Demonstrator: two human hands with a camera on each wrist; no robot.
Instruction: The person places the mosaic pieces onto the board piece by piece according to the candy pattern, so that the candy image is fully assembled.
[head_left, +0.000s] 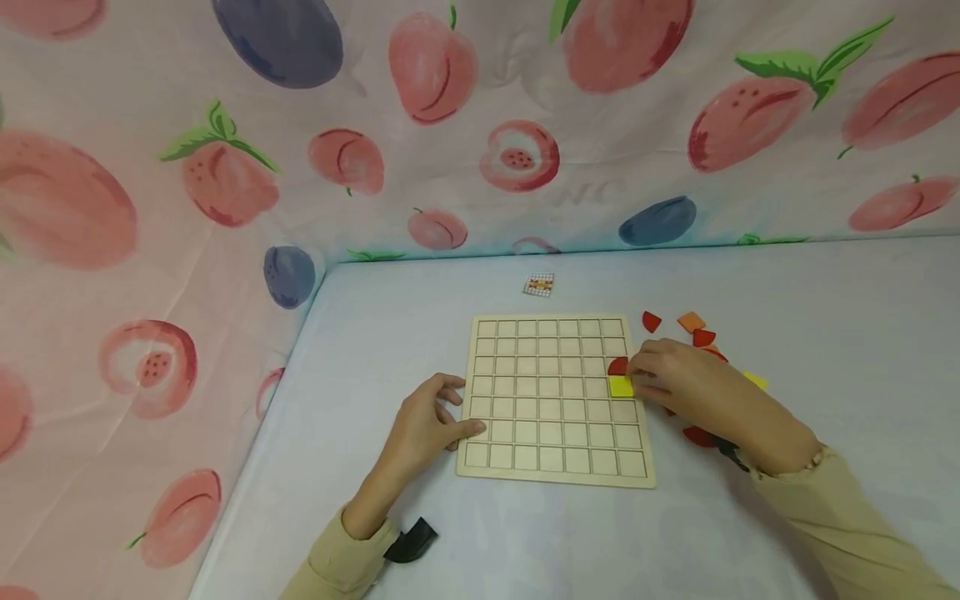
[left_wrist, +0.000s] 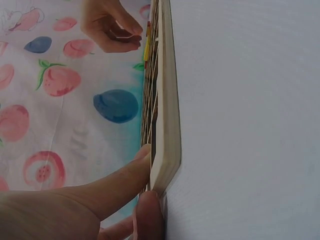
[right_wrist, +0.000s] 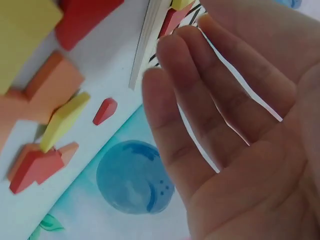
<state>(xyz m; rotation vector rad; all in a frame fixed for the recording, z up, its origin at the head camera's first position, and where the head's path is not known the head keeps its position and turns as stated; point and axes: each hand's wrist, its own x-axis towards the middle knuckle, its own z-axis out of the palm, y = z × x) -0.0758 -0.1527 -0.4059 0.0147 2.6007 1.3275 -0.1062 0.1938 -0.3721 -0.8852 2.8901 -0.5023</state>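
Note:
A pale wooden grid board [head_left: 555, 482] lies on the table. My left hand [head_left: 427, 421] pinches its left edge; in the left wrist view the thumb [left_wrist: 120, 185] is on the gridded face and a finger is at the edge. In the board's rightmost column sit a red quarter-circle piece [head_left: 618, 366] and, just below it, a yellow square piece [head_left: 620, 387]. Over that right edge hovers my right hand [head_left: 686, 383], fingertips beside the yellow piece. Its fingers are loosely bent, and the right wrist view shows nothing held in them. The thumb is partly out of that view.
Right of the board lie loose pieces: a red quarter circle [head_left: 651, 321], an orange square [head_left: 692, 322], a yellow piece [head_left: 754, 380] and others partly under the right arm. A small patterned card [head_left: 538, 285] lies behind the board. Fruit-print cloth [head_left: 517, 75] walls the back and left.

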